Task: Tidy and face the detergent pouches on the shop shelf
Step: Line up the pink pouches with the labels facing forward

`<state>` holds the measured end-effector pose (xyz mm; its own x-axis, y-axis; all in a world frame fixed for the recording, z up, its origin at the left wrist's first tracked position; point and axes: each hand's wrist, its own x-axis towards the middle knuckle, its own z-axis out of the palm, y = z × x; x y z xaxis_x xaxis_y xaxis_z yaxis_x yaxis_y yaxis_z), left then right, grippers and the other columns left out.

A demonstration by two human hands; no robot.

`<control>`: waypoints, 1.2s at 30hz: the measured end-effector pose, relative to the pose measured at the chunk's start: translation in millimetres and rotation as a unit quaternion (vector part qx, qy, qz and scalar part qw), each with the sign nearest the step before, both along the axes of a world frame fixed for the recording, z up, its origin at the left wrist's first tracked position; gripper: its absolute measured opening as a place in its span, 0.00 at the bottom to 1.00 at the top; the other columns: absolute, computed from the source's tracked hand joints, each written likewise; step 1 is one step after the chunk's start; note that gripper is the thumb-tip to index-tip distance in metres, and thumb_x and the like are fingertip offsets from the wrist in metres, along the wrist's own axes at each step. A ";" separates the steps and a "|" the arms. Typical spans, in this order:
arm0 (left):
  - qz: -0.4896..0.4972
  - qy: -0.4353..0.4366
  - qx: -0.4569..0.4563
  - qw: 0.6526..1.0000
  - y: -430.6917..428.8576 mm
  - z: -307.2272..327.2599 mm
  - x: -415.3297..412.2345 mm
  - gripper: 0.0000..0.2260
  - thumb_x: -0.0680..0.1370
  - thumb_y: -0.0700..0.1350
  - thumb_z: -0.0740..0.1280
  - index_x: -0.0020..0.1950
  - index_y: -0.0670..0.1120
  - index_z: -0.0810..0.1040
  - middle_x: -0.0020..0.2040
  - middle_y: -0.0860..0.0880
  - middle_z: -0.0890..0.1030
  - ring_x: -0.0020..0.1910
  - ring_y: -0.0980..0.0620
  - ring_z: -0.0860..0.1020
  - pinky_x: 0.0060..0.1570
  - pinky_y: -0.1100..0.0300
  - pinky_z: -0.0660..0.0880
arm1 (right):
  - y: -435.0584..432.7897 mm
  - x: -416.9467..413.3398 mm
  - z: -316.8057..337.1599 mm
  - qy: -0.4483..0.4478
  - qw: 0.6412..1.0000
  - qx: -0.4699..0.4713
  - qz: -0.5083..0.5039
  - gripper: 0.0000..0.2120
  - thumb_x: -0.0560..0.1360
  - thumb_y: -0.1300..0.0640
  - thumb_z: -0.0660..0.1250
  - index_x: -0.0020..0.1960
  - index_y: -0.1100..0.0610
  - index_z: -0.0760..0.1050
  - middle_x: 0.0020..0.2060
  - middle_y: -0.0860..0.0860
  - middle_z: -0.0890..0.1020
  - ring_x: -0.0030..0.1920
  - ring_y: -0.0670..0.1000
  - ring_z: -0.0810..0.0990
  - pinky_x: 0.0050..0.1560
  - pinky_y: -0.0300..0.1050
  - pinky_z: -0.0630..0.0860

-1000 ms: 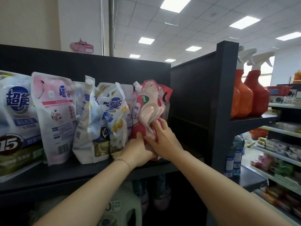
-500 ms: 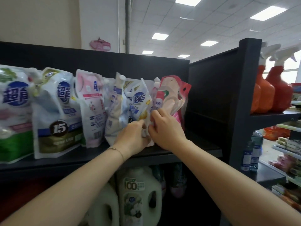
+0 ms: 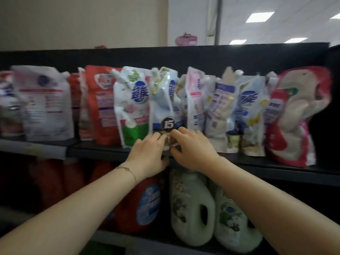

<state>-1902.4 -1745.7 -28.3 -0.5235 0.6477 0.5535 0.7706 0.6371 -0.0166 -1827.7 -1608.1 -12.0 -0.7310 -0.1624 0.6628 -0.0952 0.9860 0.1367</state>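
Note:
A row of detergent pouches stands on the black upper shelf (image 3: 103,150). Both hands meet at the bottom of a white and blue pouch marked "15" (image 3: 166,107) in the middle of the row. My left hand (image 3: 149,155) grips its lower left corner, and my right hand (image 3: 193,148) grips its lower right corner. To its left stands a white and green pouch (image 3: 131,105), to its right a pink and white pouch (image 3: 195,100). At the row's right end leans a crumpled red and cream pouch (image 3: 296,115).
Red pouches (image 3: 103,103) and white pouches (image 3: 44,103) fill the shelf's left part. On the lower shelf stand pale green jugs (image 3: 191,205) and a red jug (image 3: 145,203). A black side panel (image 3: 334,89) closes the shelf on the right.
My view and both hands have shifted left along the shelf, from the red and cream pouch at the right end, past the yellow-flowered one, to the "15" pouch.

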 end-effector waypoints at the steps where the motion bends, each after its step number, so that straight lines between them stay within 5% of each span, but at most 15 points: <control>1: 0.022 -0.002 -0.004 1.000 -16.6 -0.7 -6.9 0.20 0.73 0.54 0.65 0.63 0.50 0.69 0.58 0.51 0.72 0.60 0.48 0.72 0.54 0.49 0.72 | -13.6 -10.2 -1.8 -0.001 1.000 0.002 0.012 0.11 0.76 0.50 0.60 0.54 0.55 0.71 0.49 0.51 0.76 0.50 0.56 0.76 0.46 0.49 0.67; 15: 0.251 0.004 -0.002 0.968 -252.8 2.8 -83.8 0.17 0.73 0.55 0.65 0.59 0.50 0.71 0.57 0.51 0.74 0.60 0.48 0.72 0.55 0.49 0.71 | -222.4 -139.8 0.9 0.003 0.983 0.035 0.178 0.12 0.75 0.50 0.61 0.53 0.56 0.72 0.49 0.53 0.76 0.51 0.57 0.76 0.44 0.48 0.65; 26: 0.353 0.015 -0.016 0.935 -456.9 25.3 -159.3 0.17 0.74 0.53 0.64 0.61 0.50 0.68 0.57 0.51 0.72 0.61 0.48 0.71 0.54 0.48 0.70 | -432.5 -253.9 18.8 -0.001 0.959 0.031 0.280 0.13 0.76 0.50 0.61 0.56 0.55 0.72 0.53 0.52 0.75 0.56 0.56 0.73 0.53 0.52 0.71; 36: 0.406 -0.018 -0.010 0.914 -589.4 15.3 -224.3 0.17 0.74 0.53 0.65 0.61 0.50 0.68 0.57 0.51 0.72 0.59 0.47 0.72 0.53 0.47 0.71 | -558.7 -335.2 17.9 -0.007 0.948 0.047 0.316 0.13 0.77 0.50 0.60 0.57 0.55 0.71 0.53 0.52 0.74 0.54 0.56 0.73 0.47 0.48 0.66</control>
<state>-2126.7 -2335.1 -13.0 -0.8536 0.0486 0.5186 0.0454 0.9988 -0.0189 -2162.9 -2166.8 6.0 -0.4768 -0.6290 0.6140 -0.6649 0.7150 0.2162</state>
